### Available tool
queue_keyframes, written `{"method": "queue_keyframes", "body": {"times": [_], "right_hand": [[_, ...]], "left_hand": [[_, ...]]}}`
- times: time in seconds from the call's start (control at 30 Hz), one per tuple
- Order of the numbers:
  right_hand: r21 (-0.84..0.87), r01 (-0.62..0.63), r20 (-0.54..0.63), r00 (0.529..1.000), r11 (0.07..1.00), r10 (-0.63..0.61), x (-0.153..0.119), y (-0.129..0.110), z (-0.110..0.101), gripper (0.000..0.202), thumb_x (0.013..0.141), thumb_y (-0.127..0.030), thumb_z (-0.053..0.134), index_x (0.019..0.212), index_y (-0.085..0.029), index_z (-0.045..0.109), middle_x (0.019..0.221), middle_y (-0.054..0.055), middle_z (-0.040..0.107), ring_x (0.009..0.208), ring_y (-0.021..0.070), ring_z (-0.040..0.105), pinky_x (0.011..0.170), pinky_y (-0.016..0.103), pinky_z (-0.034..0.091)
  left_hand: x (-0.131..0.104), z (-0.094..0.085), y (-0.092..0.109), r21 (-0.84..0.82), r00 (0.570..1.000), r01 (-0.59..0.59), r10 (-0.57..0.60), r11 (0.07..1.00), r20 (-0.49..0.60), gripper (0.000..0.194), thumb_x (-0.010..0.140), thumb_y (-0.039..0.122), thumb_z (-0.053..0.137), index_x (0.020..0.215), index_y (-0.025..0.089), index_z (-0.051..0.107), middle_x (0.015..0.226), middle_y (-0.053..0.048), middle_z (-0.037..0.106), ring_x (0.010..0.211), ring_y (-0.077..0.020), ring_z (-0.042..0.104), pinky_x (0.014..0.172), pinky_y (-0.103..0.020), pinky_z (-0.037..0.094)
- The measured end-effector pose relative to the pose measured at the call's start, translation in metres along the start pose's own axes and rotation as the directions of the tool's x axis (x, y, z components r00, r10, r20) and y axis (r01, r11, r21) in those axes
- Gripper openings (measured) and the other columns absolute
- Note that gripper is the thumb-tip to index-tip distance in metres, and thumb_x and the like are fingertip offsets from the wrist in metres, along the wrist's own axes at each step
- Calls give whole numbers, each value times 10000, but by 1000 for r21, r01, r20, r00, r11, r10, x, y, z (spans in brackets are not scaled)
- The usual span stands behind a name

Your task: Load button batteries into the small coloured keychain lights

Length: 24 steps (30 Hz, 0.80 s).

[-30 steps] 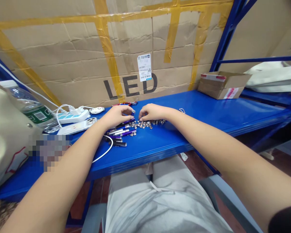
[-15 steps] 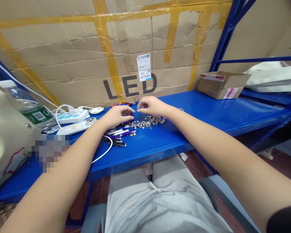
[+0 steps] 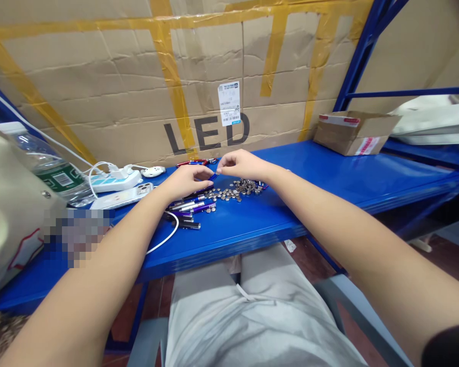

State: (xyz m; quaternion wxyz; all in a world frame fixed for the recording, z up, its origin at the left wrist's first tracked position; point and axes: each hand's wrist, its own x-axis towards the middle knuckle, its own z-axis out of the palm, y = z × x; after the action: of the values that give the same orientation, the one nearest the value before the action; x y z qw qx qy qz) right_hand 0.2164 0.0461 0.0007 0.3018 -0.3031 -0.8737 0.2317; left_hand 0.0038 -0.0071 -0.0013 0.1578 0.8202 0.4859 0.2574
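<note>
My left hand [image 3: 186,182] is closed around a small blue metal tube [image 3: 213,177], whose end sticks out past the fingertips. Meeting that end, my right hand [image 3: 237,164] pinches thumb and finger together; whatever they hold is too small to make out. Just below both hands lies a loose spread of silver button cells [image 3: 225,194], with a denser heap [image 3: 249,186] to its right. Several pen-sized metal tubes [image 3: 194,206] in blue, silver, purple and black lie beneath my left hand. Behind the hands are some red pen-like pieces [image 3: 194,163].
On the left of the blue shelf [image 3: 245,232] are a phone [image 3: 117,198], a white power strip [image 3: 124,182], a water bottle [image 3: 57,171] and a cloth bag [image 3: 15,214]. A white cable [image 3: 170,237] curves near the tubes. An open carton [image 3: 352,135] stands at right.
My right hand has come against the end of the blue tube; a small gap separated them before. The left hand keeps its hold, and the view has shifted slightly.
</note>
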Motion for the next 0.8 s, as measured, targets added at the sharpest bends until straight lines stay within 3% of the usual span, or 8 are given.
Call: {"method": "queue_keyframes", "body": {"times": [0.13,0.27,0.43,0.8], "right_hand": [[-155,-121,124,982,980,141,-1,7,-3,150,745,-231,623,828,-163,728,849,48,727,769,161,624,682,278,458],[-309,-130,230,951,942,206,-1,9,-2,155,755,-250,640,843,-176,744,866,43,734,758,164,632,648,273,448],[-411,-146,197,950,900,244,-2,6,-7,168,746,-283,696,869,-187,758,882,49,741,784,174,650,673,272,461],[-417,-167,265,918,893,296,0,12,-6,114,746,-253,704,828,-196,759,845,46,740,714,173,642,641,293,464]], "left_hand": [[1,0,-3,19,1000,4,-4,1000,12,355,750,406,664,1027,186,702,963,-51,741,886,-218,674,866,-363,527],[1,0,-2,24,1000,13,-13,1000,14,360,752,404,664,1038,189,700,981,-50,740,906,-219,674,875,-361,527],[1,0,-1,5,1000,16,-16,1000,10,380,742,438,678,1030,192,704,991,-54,739,916,-229,674,884,-373,524],[1,-1,-2,39,1000,12,-13,999,20,358,763,403,672,1050,192,706,977,-51,740,870,-203,670,859,-345,532]]}}
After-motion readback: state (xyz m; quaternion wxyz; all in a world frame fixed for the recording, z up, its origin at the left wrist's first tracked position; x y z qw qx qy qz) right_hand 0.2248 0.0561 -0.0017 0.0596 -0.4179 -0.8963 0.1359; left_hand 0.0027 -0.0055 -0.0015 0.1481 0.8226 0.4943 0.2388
